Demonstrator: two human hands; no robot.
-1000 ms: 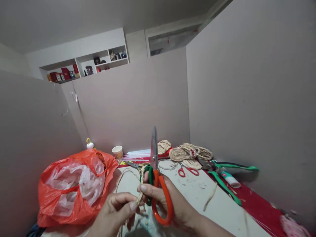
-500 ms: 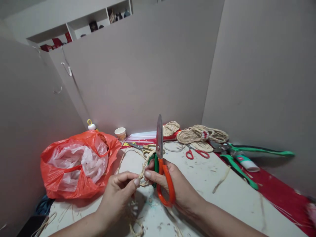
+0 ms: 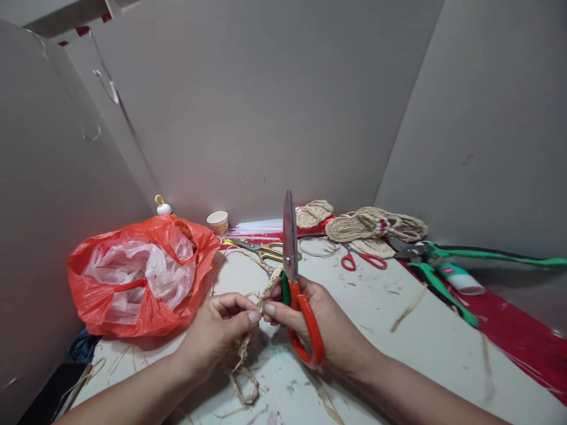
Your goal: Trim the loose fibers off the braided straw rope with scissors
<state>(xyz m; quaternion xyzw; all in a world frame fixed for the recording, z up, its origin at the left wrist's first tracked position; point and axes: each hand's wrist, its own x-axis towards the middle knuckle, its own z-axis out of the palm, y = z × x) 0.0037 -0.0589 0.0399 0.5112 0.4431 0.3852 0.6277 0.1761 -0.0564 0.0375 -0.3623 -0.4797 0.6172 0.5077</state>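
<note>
Between thumb and index finger, my left hand pinches a braided straw cord. Right beside it, the closed fingers of my right hand hold large scissors with one orange and one green handle. The blades point upward and lie together. My right thumb and fingertips also pinch the cord, close to the left fingertips. Part of the cord loops toward the back of the table; a looped end hangs below my hands. The exact pinch point is partly hidden by the fingers.
An orange plastic bag stands left. Along the back are a paper cup, gold-handled scissors, coiled straw cord and red-handled scissors. Green-handled cutters and a white-green tube lie right. Grey partitions enclose the table.
My view has tilted down and turned slightly left. Both hands remain close together on the cord, and more of its hanging loop shows below them. The scissors stay upright in my right hand.
</note>
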